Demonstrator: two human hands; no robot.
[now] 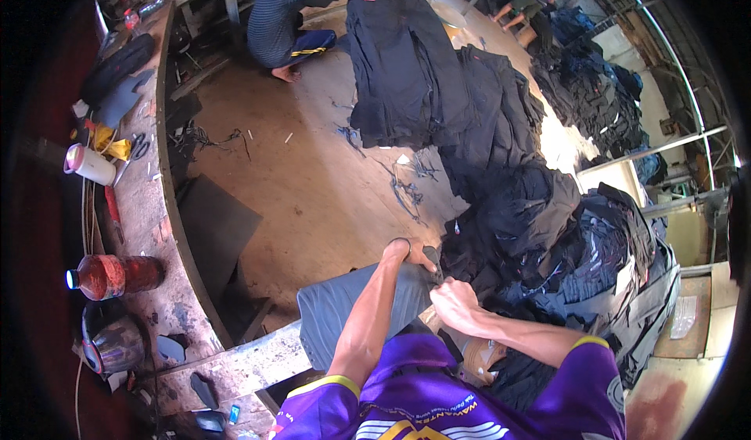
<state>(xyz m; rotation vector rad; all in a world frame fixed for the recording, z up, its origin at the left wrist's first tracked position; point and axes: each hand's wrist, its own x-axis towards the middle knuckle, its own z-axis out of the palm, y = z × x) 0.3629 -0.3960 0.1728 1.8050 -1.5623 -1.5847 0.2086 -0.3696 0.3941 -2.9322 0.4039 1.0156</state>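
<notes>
A dark grey piece of cloth (336,315) lies across my lap, its right end gathered under my hands. My left hand (420,255), with a dark band at the wrist, grips this end with the fingers bent over it. Just below and to the right, my right hand (457,304) is closed in a fist at the same edge, pinching the cloth. The fingertips of the right hand are mostly hidden, so any small thing inside cannot be made out. Beyond my hands begins a heap of dark garments (508,213).
Stacked black trousers (403,64) lie on the floor ahead, with more cloth piles (602,260) at right. A worn bench (176,237) curves along the left, holding a red bottle (129,276), a white cup (90,165) and scissors (139,147). A co-worker (278,25) crouches far ahead.
</notes>
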